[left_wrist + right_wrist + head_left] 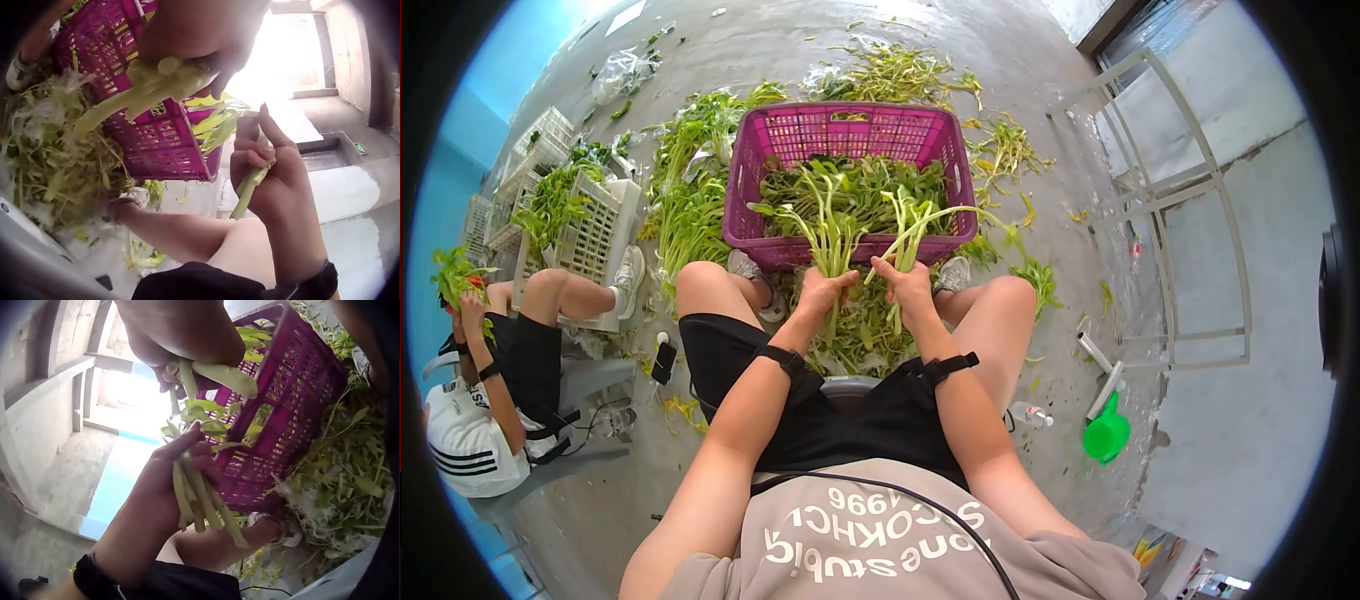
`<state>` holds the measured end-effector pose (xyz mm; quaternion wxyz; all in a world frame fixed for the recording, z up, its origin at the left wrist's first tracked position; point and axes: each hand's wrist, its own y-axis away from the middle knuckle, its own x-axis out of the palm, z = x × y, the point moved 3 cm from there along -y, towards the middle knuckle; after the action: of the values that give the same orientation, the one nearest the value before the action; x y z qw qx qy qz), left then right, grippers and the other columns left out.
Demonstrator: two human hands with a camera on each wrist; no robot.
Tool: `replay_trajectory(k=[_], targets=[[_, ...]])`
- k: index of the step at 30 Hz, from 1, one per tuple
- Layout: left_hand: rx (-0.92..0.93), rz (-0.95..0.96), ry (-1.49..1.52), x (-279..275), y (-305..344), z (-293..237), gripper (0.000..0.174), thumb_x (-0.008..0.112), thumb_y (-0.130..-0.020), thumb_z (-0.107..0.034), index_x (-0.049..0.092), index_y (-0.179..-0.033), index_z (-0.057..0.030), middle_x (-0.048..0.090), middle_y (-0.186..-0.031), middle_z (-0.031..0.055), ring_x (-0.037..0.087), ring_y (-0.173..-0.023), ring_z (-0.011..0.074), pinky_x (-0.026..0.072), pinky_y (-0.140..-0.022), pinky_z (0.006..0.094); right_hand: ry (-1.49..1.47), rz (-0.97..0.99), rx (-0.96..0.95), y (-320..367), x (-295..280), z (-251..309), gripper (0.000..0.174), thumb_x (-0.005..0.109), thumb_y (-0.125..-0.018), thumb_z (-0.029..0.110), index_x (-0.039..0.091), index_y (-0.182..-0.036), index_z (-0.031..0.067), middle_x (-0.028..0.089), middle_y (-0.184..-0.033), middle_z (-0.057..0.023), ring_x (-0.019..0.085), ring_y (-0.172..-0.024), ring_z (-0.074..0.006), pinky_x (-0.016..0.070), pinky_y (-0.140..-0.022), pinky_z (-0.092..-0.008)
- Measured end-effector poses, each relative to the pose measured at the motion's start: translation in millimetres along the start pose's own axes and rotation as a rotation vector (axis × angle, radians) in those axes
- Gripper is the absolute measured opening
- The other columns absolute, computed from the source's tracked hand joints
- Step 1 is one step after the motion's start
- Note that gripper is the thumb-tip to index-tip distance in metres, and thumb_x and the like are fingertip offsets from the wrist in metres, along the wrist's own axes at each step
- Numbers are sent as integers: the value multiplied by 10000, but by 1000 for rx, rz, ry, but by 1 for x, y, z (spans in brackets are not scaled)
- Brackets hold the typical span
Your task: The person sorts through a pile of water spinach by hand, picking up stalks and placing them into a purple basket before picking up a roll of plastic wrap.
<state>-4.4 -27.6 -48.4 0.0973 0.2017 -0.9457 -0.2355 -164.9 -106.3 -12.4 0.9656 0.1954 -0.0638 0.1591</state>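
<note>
My left hand (826, 289) grips a bunch of leafy greens (832, 237) by its pale green stalks. The cut lower ends (199, 503) poke out below the fist in the right wrist view. Close beside it, my right hand (908, 284) holds a smaller bunch of the same greens (911, 228), one long stem (956, 212) bending off to the right. Both bunches point away from me, over the near rim of a purple plastic basket (750, 245). Inside the basket lies a layer of leafy greens (795, 188).
Trimmed leaves (870, 335) pile up between my legs. Long greens (675, 220) lie left of the basket, yellowed scraps (1005, 150) to its right. At left, another person (485, 430) handles greens beside white crates (605, 225). A green scoop (1107, 437), a bottle (1032, 414) and a metal frame (1235, 255) stand right.
</note>
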Motion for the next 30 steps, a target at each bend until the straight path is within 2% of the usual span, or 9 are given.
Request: replay_trajectory(k=[6,8,10,11,17,20,24,27,30], targets=[[67,-71,184,-4,1,-16,278,832,-842,-265,648,-917,-71,610,-716,4,571,-606,113,449,-555,301,324,200,91,7,12,-6,221,823,-830,169,670,-890,22,652,-753,-20,517,-497,-88,391,-429,-259],[177,-64,181,-3,-3,-13,293,849,-822,-250,652,-948,-74,623,-757,-7,574,-635,105,457,-582,298,391,287,119,8,14,-10,217,820,-813,149,684,-910,11,663,-773,-22,562,-569,-92,439,-497,-269],[188,-81,179,-3,-4,-11,304,855,-815,-239,652,-967,-71,632,-788,-6,590,-668,111,474,-613,301,457,440,-2,10,25,-17,240,821,-800,146,694,-935,-7,676,-796,-24,599,-666,-105,480,-596,-288],[197,-96,176,-2,-5,-10,317,861,-807,-227,653,-985,-69,641,-820,-5,606,-701,118,491,-645,303,499,467,84,10,21,-22,242,807,-802,118,699,-967,-23,688,-823,-27,615,-740,-120,497,-688,-312],[158,-86,151,-6,-8,-5,338,837,-809,-148,637,-1065,-53,667,-950,37,663,-819,166,536,-727,335,585,502,62,4,17,-31,235,804,-805,102,697,-968,-29,683,-815,-30,627,-753,-123,512,-694,-304],[109,-95,257,-4,-3,-7,298,783,-837,-111,634,-1088,-54,669,-953,39,664,-812,174,538,-716,346,542,512,47,-5,13,-48,241,816,-801,114,693,-953,-26,675,-796,-33,626,-741,-125,511,-683,-299],[46,-138,365,-4,3,-14,244,739,-863,-125,634,-1069,-48,667,-897,44,666,-796,182,545,-695,349,451,517,61,10,23,-23,244,804,-826,160,695,-953,-17,661,-766,-36,615,-684,-120,495,-620,-288],[72,-62,389,-7,-1,-12,189,717,-883,-164,618,-993,-47,655,-808,58,657,-710,176,544,-633,334,518,372,168,10,20,-13,270,773,-875,245,692,-921,-8,636,-720,-32,576,-597,-108,446,-519,-279],[72,-15,434,-4,2,-15,158,707,-897,-155,615,-975,-52,651,-799,50,645,-672,167,535,-615,331,325,236,136,0,12,-21,333,730,-923,337,668,-879,13,599,-668,-10,527,-512,-99,398,-448,-271]])
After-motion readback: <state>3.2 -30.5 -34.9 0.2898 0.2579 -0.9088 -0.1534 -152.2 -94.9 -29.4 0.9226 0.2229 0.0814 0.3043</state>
